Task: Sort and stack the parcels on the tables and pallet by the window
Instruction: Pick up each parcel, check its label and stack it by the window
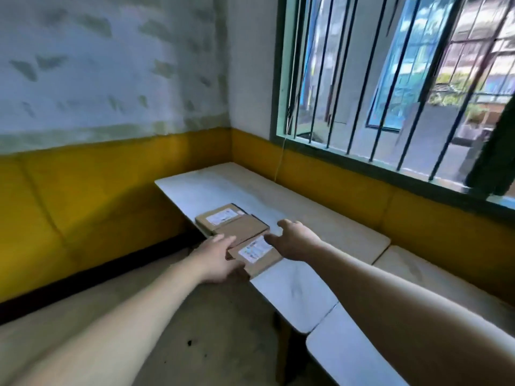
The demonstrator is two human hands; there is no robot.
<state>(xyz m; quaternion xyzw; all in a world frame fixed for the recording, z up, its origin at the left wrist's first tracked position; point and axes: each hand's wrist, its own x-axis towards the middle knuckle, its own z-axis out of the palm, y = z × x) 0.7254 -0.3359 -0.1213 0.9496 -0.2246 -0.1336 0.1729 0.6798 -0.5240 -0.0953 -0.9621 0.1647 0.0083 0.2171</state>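
Mid-frame: left hand (216, 260) grips near parcel (256, 256) at tabletop (292, 288) edge; right hand (295, 240) spread wide, touching it. Far parcel (223, 218) just behind.

Near parcel (255, 256) sits on table (295, 291) at its left edge, btwn my hands: left hand (216, 260) on its left side, right hand (295, 240) at its right. Far parcel (223, 218) lies just behind it, w/ a third (248, 228) between, touching. Second table (342, 355) abuts nearer me. Window (390, 79) behind-right.
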